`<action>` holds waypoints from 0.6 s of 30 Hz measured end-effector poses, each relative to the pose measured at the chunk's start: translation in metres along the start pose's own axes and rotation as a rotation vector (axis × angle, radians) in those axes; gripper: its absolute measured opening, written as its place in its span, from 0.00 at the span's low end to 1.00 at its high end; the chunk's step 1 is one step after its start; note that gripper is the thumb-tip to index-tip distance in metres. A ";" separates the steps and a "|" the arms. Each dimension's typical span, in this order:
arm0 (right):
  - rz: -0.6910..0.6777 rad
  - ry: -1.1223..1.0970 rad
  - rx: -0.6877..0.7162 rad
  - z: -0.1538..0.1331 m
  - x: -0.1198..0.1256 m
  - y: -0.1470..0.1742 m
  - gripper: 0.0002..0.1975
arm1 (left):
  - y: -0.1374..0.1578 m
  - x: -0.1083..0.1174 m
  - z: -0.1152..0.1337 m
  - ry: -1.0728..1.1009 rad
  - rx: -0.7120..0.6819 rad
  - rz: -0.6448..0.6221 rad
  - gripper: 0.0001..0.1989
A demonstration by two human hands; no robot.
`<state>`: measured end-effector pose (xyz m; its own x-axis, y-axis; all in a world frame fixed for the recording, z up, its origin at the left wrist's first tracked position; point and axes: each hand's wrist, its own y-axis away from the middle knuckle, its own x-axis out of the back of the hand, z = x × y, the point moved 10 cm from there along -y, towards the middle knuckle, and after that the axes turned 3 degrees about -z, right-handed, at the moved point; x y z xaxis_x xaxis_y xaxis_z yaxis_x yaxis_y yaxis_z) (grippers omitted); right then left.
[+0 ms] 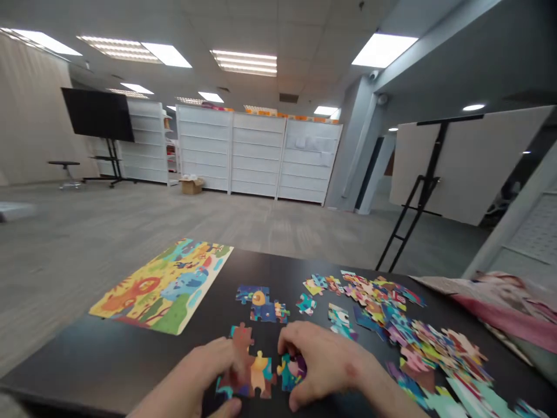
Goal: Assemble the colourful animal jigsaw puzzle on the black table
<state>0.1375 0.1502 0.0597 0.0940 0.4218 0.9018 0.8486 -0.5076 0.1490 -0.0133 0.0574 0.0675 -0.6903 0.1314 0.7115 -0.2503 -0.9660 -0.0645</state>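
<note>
My left hand (217, 363) rests on a small section of joined jigsaw puzzle pieces (260, 374), its thumb at the lower left edge and its blurred fingers over the top. Between the thumb and fingers of my right hand (326, 360) is a teal and purple puzzle piece (288, 371), just right of that section with a narrow gap. Beyond my hands lies another joined group of dark blue pieces (263, 305) with a yellow figure. A single teal piece (306, 303) and a light pair of pieces (342, 320) lie near my right hand.
A colourful animal picture sheet (169, 284) lies on the black table (191, 351) at left. Loose puzzle pieces (409, 331) are heaped at right, beside a pinkish cloth or bag (509, 307). Past the table stand an easel-like board (461, 168) and white shelves (256, 154).
</note>
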 end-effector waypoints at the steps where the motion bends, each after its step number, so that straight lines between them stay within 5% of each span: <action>1: -0.017 -0.012 -0.012 -0.001 -0.002 0.000 0.25 | -0.004 -0.001 0.001 -0.016 -0.011 -0.039 0.13; 6: -0.054 -0.079 -0.058 -0.005 -0.005 -0.001 0.24 | -0.016 -0.008 0.002 -0.058 -0.032 -0.131 0.33; 18: 0.100 -0.195 -0.286 0.002 -0.013 0.046 0.20 | -0.021 -0.015 0.000 -0.130 -0.096 -0.128 0.22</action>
<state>0.1760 0.1229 0.0543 0.2905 0.4810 0.8272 0.6524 -0.7319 0.1964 0.0022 0.0753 0.0580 -0.5572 0.2159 0.8018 -0.3984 -0.9167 -0.0300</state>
